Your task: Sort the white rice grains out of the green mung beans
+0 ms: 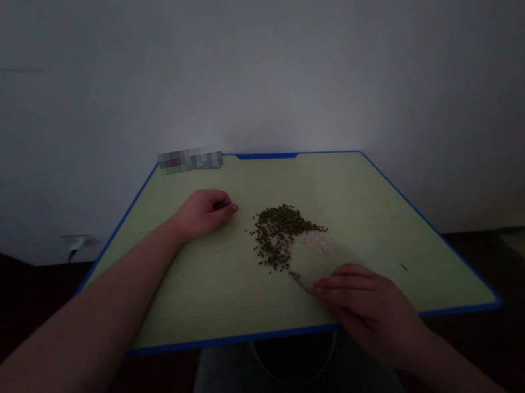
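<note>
A loose pile of small green-brown beans (280, 224) lies spread on the pale yellow-green table (210, 300). Fine whitish grains (319, 243) lie against its right side, some mixed in among the beans. My right hand (370, 306), near the front edge, pinches a slim, tapered greyish tool (302, 281) whose tip reaches the lower edge of the pile. Dim light leaves the tool's exact kind unclear. To the left of the pile, my left hand (207, 211) rests on the tabletop with curled fingers, and nothing shows in them.
A blue rim (423, 215) borders the table, which stands against a plain wall (268, 53). A blurred-out object (190, 160) sits at the far left corner. One thin brown sliver (403, 266) lies at right. Below the front edge is a dark round container (296, 360) between my legs.
</note>
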A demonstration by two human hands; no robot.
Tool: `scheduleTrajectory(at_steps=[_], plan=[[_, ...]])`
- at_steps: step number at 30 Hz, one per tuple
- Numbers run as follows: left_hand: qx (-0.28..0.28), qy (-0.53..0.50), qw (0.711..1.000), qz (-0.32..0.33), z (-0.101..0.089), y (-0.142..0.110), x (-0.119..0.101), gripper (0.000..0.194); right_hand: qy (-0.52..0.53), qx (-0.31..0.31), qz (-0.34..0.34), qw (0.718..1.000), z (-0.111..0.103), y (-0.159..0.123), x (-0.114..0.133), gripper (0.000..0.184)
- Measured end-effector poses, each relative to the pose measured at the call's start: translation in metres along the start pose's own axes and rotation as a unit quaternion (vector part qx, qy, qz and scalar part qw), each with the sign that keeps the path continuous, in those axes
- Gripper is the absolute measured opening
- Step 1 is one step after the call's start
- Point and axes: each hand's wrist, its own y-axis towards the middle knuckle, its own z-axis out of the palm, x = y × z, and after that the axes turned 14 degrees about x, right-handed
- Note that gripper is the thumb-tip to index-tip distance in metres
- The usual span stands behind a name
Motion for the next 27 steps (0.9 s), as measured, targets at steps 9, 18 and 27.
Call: scheduleTrajectory(at_steps=[9,18,27], plan=[[0.005,-0.013,1.0,0.007,-0.001,-0.001,-0.001,0.034,-0.038,0.015,0.015,0.999,0.003,0.008,0.004,0.03],[0.004,-0.006,1.0,0.011,0.0,0.001,0.002,0.034,-0.062,0.017,0.02,0.998,0.004,0.006,0.001,0.03],[0.008,-0.016,1.0,0.005,-0.001,-0.001,-0.003,0.033,-0.1,0.013,0.037,0.994,0.005,0.011,0.0,0.029]])
